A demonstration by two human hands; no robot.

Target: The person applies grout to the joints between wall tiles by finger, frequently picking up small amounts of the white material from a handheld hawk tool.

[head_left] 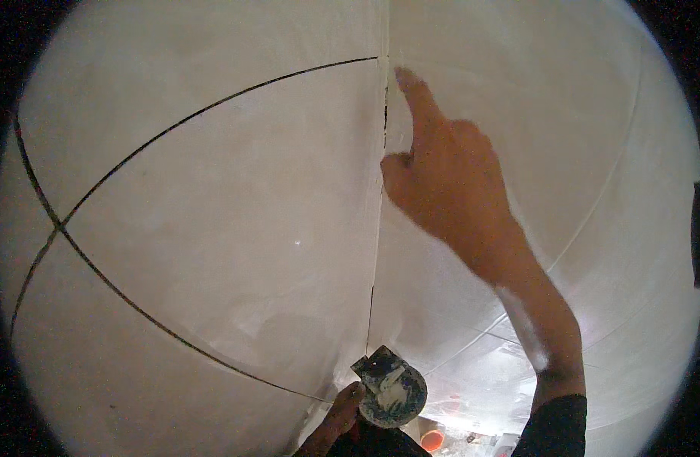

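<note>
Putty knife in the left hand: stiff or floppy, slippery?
The putty knife, held by the left hand, has a thin flat blade, so probably springy. White filler smeared on it likely makes it slippery. Looks light.

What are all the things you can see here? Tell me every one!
wall: one, white, tiled, fills most of the view
dark joints: several thin lines, black, cross on the left part of the wall
corner seam: one, runs top to bottom at the middle, partly filled white, dark gaps near the top
scraper: one, dark blade smeared with white paste, bottom centre
paste lump: one, whitish grey, on the tool in the left hand
orange thing: one, small, blurred, at the bottom edge; cannot tell what it is
left hand: one, bottom centre, holds the scraper
right hand: one, forefinger on the wall beside the seam, white smears on the forearm, dark sleeve
</note>
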